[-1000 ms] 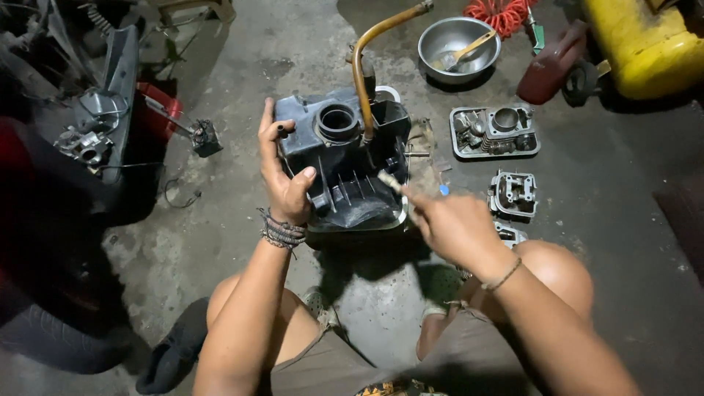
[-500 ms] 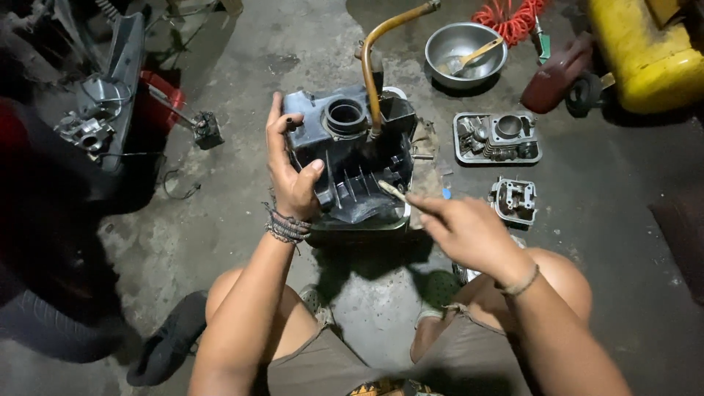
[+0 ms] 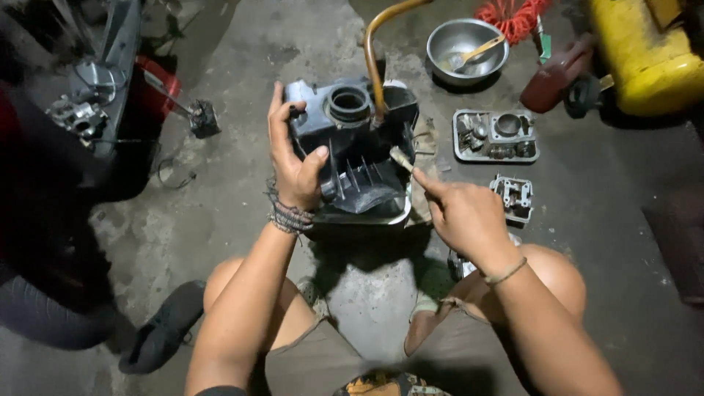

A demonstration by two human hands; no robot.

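Since half a second ago my right hand (image 3: 463,214) has barely shifted; the brush tip has crept a little along the housing's right edge.

Head view: my left hand (image 3: 293,165) is closed around the left wall of the black ribbed plastic housing (image 3: 356,150), thumb inside, tilting it over the shallow metal tray (image 3: 400,214) on the concrete floor (image 3: 242,66). My right fingers pinch the small pale-bristled brush (image 3: 401,158). I reckon the one-handed hold could slip and drop the housing onto the tray, or the curved orange hose (image 3: 374,59) could snag the brush.
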